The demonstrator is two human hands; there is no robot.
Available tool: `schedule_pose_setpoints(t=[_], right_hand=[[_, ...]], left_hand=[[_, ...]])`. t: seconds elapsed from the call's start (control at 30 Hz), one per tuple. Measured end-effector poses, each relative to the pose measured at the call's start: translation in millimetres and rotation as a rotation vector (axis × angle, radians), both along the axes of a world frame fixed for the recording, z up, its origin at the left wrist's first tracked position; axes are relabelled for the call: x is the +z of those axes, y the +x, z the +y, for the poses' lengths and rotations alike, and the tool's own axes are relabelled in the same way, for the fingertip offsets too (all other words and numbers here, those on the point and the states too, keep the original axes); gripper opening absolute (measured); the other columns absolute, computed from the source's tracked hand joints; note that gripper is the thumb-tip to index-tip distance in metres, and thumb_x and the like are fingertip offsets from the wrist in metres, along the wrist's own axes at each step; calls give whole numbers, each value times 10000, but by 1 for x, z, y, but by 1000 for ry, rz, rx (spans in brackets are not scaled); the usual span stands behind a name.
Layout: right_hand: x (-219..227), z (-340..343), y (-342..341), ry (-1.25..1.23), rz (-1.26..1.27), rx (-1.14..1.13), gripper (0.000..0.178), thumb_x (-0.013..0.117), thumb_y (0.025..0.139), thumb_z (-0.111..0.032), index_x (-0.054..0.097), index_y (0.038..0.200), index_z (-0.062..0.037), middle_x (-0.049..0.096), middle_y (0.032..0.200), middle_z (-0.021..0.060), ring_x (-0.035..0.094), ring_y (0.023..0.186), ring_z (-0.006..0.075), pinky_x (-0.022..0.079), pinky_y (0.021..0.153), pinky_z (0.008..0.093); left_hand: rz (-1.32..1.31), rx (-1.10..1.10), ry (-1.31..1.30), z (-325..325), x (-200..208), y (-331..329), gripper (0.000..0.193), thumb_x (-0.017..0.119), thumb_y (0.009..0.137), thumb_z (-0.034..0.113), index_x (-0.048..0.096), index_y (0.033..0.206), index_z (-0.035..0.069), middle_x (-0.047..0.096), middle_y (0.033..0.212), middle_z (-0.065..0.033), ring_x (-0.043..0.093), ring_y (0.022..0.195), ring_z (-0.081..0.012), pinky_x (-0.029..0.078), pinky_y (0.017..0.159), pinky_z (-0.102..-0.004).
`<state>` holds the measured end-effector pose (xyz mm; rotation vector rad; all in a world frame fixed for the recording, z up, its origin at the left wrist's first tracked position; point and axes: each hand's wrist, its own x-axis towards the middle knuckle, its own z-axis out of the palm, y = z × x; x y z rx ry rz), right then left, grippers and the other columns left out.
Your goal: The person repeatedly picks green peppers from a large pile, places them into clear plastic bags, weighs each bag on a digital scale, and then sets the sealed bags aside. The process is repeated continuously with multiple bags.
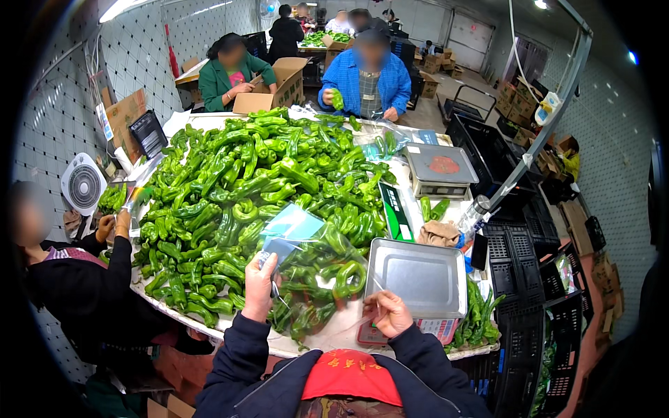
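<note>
One pale desk [401, 171] carries heaped glossy, curled green peppers [300, 175]; over its near side, a clear, shiny bag [313, 261] with a blue patch is gripped by the left hand [259, 287]; the right hand [391, 315], fingertips bunched, nears its edge, grip unclear.

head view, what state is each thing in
plastic bag, clear, contents unclear
left hand, closed on plastic bag
right hand, fingers curled, grip unclear
green peppers, loose in a heap
cardboard box, flaps open
phone, screen dark
brown cloth, crumpled
fan, upright, can't tell if running
</note>
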<state>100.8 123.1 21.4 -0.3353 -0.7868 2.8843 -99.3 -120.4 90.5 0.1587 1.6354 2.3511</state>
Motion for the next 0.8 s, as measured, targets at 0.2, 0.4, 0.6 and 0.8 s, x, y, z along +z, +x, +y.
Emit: schedule_pose_setpoints(t=[0.2,0.4,0.6,0.8], right_hand=[[21,11,3,41,68,-159,85,576,973,-85,647,977,-38,676,1134,214,682,1013,347,545,894,465],[17,-14,4,284,30,-96,131,550,1001,-74,652,1011,9,674,1169,205,677,1062,318,546,931,431],[18,-23,7,502,23,-32,146,549,997,-51,666,981,34,684,1178,174,666,1066,252,528,946,386],[20,-14,17,713,-40,-2,197,491,1017,-74,617,918,40,682,1181,166,634,1088,223,487,968,362]], left_hand=[[874,388,-1111,1,-36,-15,521,786,775,213,574,1202,3,596,1019,-183,594,939,-319,470,810,-422],[870,-313,-706,51,-8,76,482,771,807,252,586,1199,43,631,1022,-182,634,949,-381,517,789,-440],[866,-389,-564,66,-37,101,483,747,836,184,571,1262,42,661,1046,-169,687,897,-344,565,753,-380],[599,-565,-367,63,-53,102,415,670,922,120,560,1316,49,695,1037,-186,715,942,-290,563,766,-358]])
